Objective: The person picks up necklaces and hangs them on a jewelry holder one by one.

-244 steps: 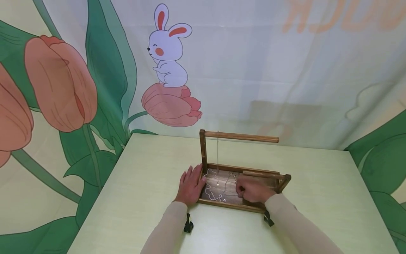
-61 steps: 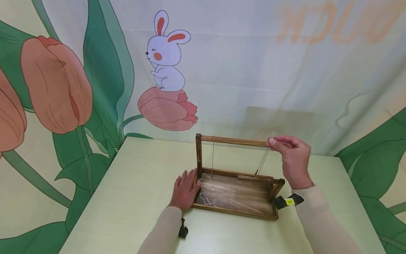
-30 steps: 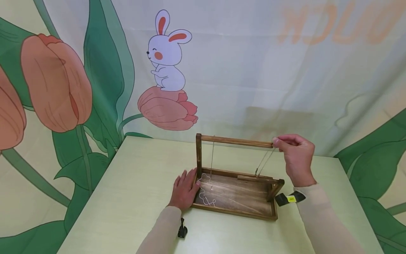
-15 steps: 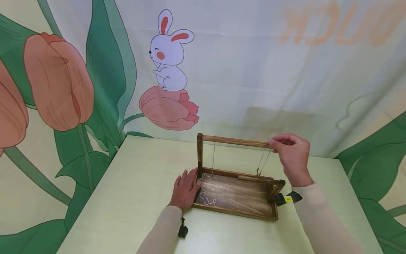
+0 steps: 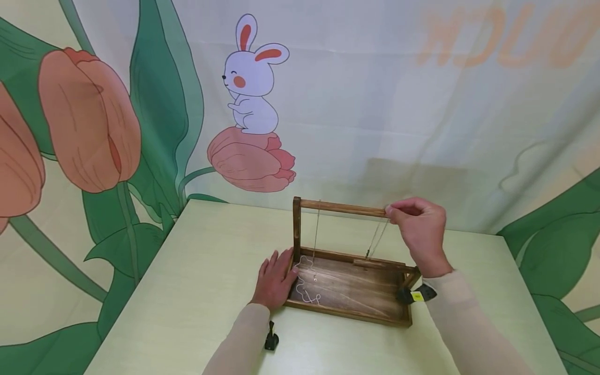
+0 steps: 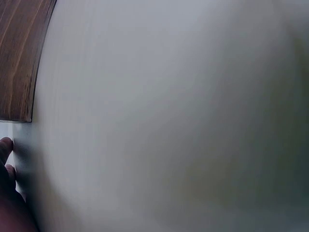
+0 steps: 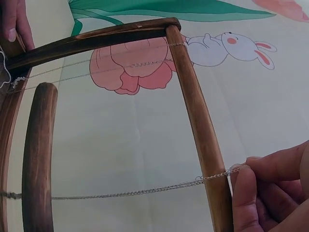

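Note:
My right hand (image 5: 424, 234) is at the right end of the upper bar (image 5: 344, 208) of a brown wooden jewelry stand. Its thumb and finger pinch a thin chain necklace (image 7: 120, 194), which in the right wrist view lies across the bar and runs down past the shorter lower bar (image 7: 41, 154). My left hand (image 5: 274, 278) rests with straight fingers against the left side of the stand's tray (image 5: 347, 314). Another fine chain (image 5: 316, 229) hangs from the upper bar near its left post. In the left wrist view only a few fingertips (image 6: 7, 145) show at the lower left.
Inside the tray's left part lie a loose pale chain (image 5: 299, 285) and a tiny shiny piece (image 5: 315, 279). The stand is on a pale table (image 5: 211, 234). Behind it hangs a cloth backdrop (image 5: 337, 104) printed with tulips and a rabbit.
My right hand has risen from the tray to the upper bar with the necklace. Lately it has shifted left along the bar's end. The left hand keeps its place.

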